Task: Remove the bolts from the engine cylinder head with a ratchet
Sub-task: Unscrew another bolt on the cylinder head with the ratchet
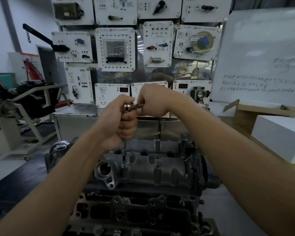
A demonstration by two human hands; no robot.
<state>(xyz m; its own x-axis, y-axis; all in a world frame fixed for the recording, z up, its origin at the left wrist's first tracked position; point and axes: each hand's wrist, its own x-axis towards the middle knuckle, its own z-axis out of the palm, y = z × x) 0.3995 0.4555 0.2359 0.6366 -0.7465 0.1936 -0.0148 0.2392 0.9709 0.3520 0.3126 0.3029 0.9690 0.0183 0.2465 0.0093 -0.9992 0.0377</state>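
Head view, both forearms reaching in over the engine. I see the cylinder head [160, 169] low centre, grey, sitting on the block [134, 215].

Ratchet [129, 106] held above the head's left end; its chrome head shows between the two hands. Extension [124, 147] drops straight down from it, upright, onto a bolt [124, 166] near the head's left end, just behind the round port [104, 170].

Left hand [121, 123]: fingers curled tight together round the top of the extension, right under the ratchet head. Right hand [153, 101]: fingers curled round the ratchet handle, which runs off to the right and is mostly hidden in the fist. The two hands nearly touch at the ratchet head.

Other bolt bosses along the head; I cannot tell which are filled.

Behind: board of training panels [116, 48], whiteboard [262, 57] right, white box [279, 140] and open carton [262, 109] right, engine stand [24, 108] left
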